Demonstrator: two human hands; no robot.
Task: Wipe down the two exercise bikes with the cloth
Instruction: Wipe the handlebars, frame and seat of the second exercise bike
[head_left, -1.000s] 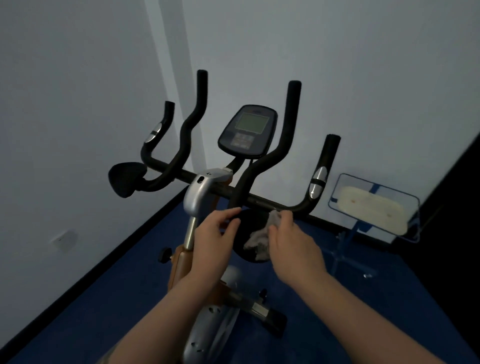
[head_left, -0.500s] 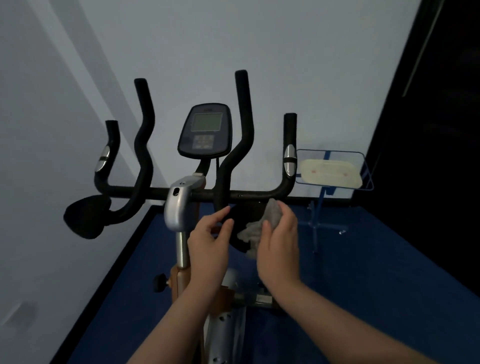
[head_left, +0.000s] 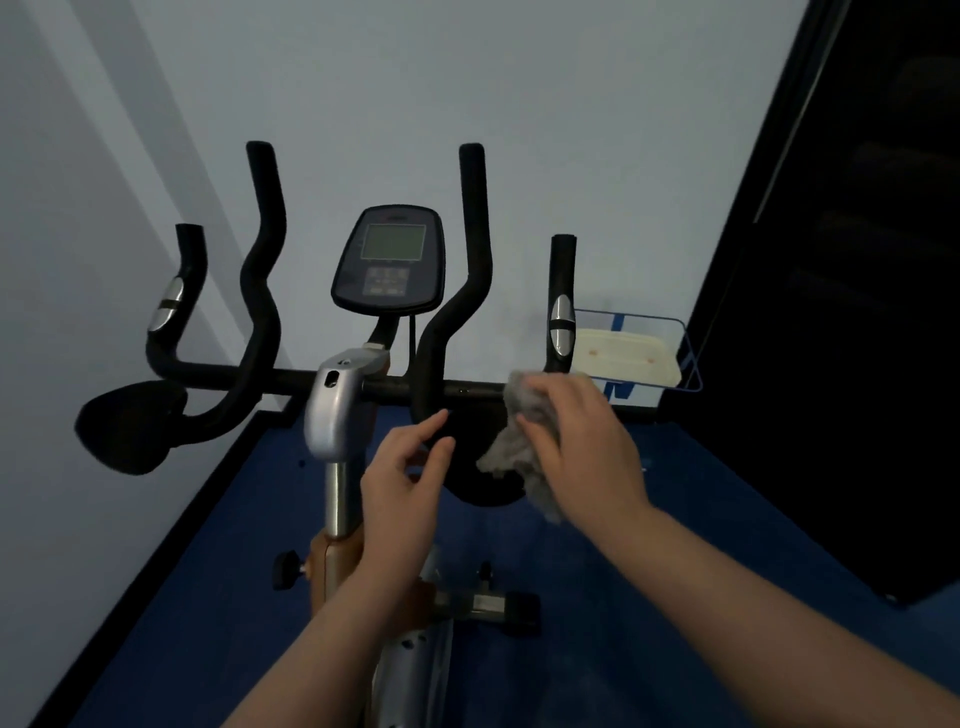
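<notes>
One exercise bike (head_left: 337, 415) stands upright on the blue floor, facing the pale wall: black multi-bend handlebars, silver sensor patches on the outer grips, a dark console with a grey screen, a silver and orange stem. A crumpled grey cloth (head_left: 519, 441) is bunched against the right side of the crossbar, draping downward.

Matt black foam-like handlebars (head_left: 470, 291), glossy silver metal post (head_left: 336, 499), rough grey fabric cloth (head_left: 522, 452).
</notes>
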